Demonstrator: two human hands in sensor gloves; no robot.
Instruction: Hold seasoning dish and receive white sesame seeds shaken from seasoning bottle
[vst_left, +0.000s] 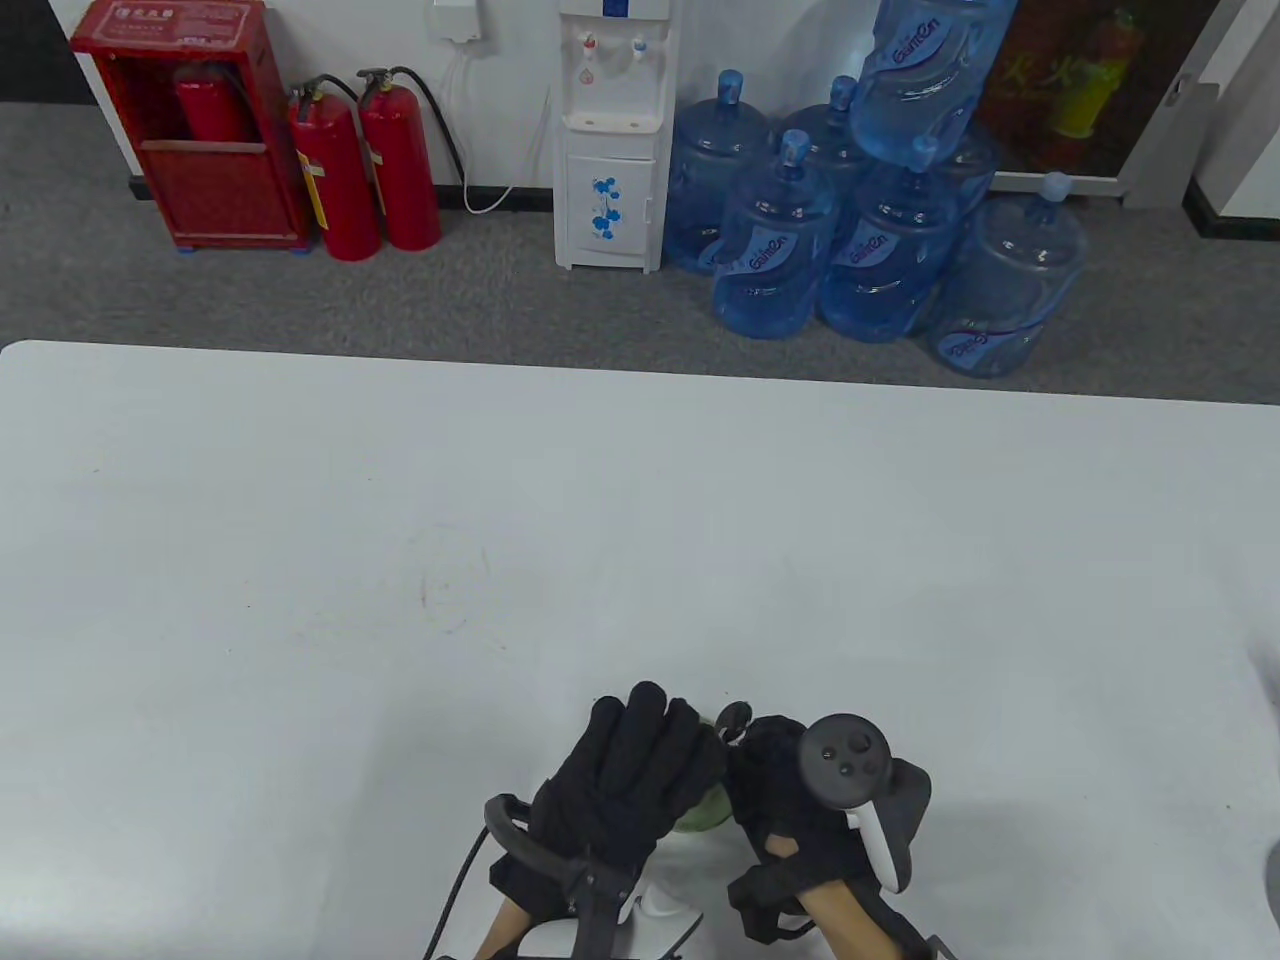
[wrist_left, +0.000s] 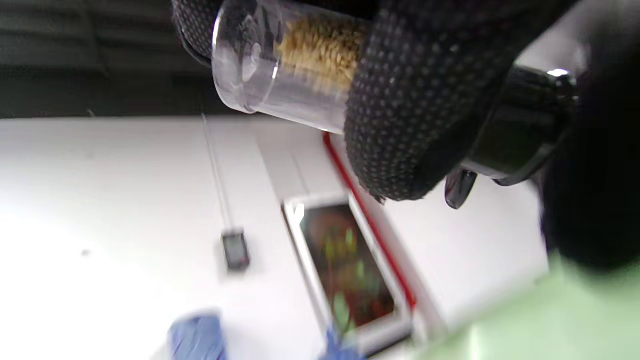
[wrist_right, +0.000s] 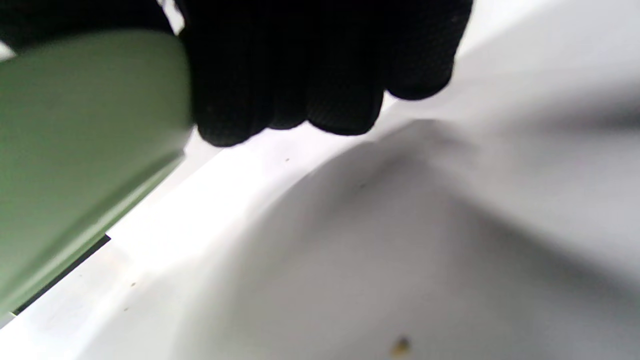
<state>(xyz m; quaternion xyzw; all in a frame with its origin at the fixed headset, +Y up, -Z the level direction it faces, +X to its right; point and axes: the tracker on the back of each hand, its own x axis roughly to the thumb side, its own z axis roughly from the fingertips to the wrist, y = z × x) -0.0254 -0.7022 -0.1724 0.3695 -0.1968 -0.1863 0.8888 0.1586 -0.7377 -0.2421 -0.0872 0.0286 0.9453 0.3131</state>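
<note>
My left hand (vst_left: 640, 770) grips a clear seasoning bottle (wrist_left: 295, 60) with pale sesame seeds inside. The bottle lies tilted, its black cap (wrist_left: 520, 125) toward the dish and its flip lid (wrist_left: 459, 187) hanging open; the cap also shows in the table view (vst_left: 735, 716). My right hand (vst_left: 785, 800) holds a pale green seasoning dish (vst_left: 705, 812) just beside the left hand, near the table's front edge. In the right wrist view my fingers (wrist_right: 300, 75) curl at the dish's (wrist_right: 75, 150) rim. The dish's inside is hidden.
The white table (vst_left: 400, 560) stretches wide to the left, right and far side. A stray seed (wrist_right: 400, 345) lies on it under the right hand. Water jugs (vst_left: 880, 240), a dispenser (vst_left: 610, 150) and fire extinguishers (vst_left: 365, 165) stand on the floor beyond.
</note>
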